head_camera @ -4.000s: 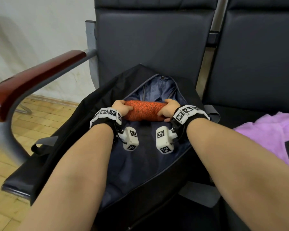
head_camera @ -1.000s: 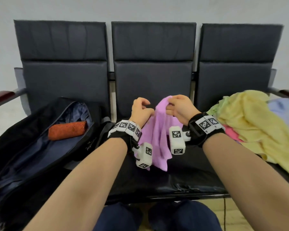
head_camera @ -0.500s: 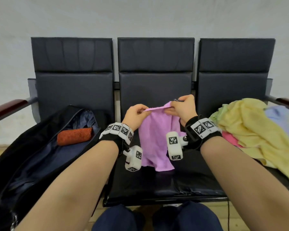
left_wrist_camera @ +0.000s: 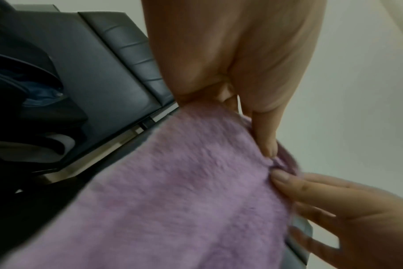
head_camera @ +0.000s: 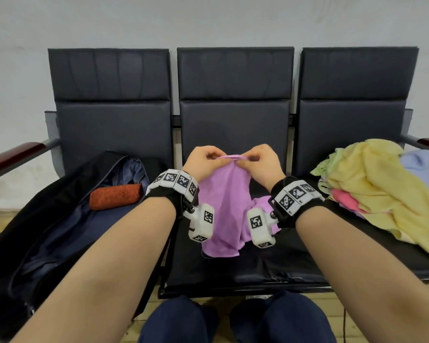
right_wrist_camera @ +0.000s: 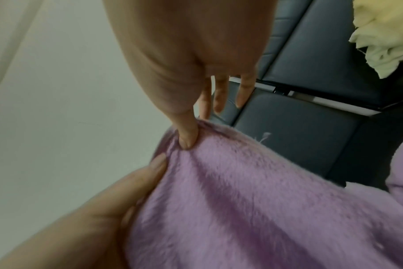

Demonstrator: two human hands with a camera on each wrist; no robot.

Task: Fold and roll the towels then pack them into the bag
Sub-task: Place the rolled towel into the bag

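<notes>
You are at the start of the second towel: your left hand (head_camera: 204, 162) and right hand (head_camera: 263, 164), raised close together over the bench (head_camera: 270, 263), each keep a pinching grip on the purple towel (head_camera: 223, 206)'s top edge; it hangs to the middle seat; next, I judge, slide the pinches apart to the corners and lay it flat; the orange roll (head_camera: 115, 195) lies in the bag (head_camera: 60, 231).

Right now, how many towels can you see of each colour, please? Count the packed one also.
Orange towel, rolled in the bag: 1
Purple towel, held by both hands: 1
Yellow towel: 1
Green towel: 1
Pink towel: 1
Light blue towel: 1
Total: 6 visible; the pile may hide more.
</notes>
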